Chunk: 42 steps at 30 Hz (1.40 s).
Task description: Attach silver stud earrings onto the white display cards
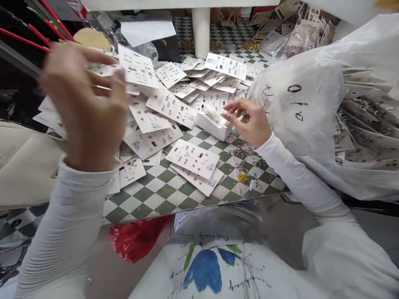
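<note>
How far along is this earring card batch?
Done: many filled earring cards lie heaped on the checkered mat. In hand: the blurred left hand is raised by the cards; the right hand is beside a white tape dispenser. Left: loose metal findings on the mat.

earring card (132, 172) bore small print, seemingly "claires"; barcoded card (193, 158) had print too small to read. white plastic bag (299, 104) carried black marker "0". script on printed white cloth (205, 265) blurred, unreadable.

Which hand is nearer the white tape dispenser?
Right. The right hand is just right of the white tape dispenser; the left hand is off to its left, over the jewelry cards.
</note>
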{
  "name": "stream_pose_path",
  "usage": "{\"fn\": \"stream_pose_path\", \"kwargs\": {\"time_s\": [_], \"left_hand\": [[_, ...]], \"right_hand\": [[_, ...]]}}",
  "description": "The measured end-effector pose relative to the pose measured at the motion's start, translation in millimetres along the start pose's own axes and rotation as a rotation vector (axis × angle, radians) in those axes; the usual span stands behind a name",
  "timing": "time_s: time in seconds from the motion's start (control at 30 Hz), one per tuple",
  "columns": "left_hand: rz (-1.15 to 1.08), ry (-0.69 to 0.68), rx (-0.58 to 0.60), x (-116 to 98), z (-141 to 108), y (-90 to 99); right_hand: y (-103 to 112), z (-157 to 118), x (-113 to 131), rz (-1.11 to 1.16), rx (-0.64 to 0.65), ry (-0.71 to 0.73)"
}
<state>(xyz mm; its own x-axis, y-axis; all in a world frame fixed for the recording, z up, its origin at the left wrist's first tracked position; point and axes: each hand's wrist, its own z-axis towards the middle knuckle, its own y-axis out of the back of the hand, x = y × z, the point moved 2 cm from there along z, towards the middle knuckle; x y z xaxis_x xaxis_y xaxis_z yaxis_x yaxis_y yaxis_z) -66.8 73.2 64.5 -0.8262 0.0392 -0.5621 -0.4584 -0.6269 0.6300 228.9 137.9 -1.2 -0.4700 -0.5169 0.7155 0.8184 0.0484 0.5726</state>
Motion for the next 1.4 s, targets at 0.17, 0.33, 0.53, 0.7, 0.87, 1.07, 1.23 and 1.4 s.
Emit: {"fn": "stream_pose_path", "kwargs": {"time_s": [0.17, 0.33, 0.53, 0.7, 0.87, 1.07, 1.23, 1.4], "left_hand": [[-0.156, -0.519, 0.394, -27, -22, -58.0], [-0.039, -0.695, 0.664, -29, -23, -96.9], [0.012, -0.666, 0.79, -30, -12, -122.2], [0.064, -0.711, 0.769, -35, -17, -119.5], [0.11, -0.718, 0.751, -36, -20, -116.9], [0.104, -0.72, 0.771, -37, -19, -116.3], [0.116, -0.723, 0.79, -39, -19, -114.6], [0.159, -0.748, 0.772, -36, -19, -119.1]], "right_hand": [[-9, 10, -3, -0.216, 0.09, -0.065], [-1, 14, 3, -0.181, 0.12, -0.226], [4, 23, 8, -0.131, 0.248, -0.383], [-1, 27, 12, -0.161, 0.312, -0.373], [2, 27, 20, -0.208, 0.322, -0.359], [14, 28, 18, -0.14, 0.327, -0.409], [16, 18, 11, 0.169, 0.258, -0.489], [17, 6, 4, 0.325, 0.175, -0.516]]}}
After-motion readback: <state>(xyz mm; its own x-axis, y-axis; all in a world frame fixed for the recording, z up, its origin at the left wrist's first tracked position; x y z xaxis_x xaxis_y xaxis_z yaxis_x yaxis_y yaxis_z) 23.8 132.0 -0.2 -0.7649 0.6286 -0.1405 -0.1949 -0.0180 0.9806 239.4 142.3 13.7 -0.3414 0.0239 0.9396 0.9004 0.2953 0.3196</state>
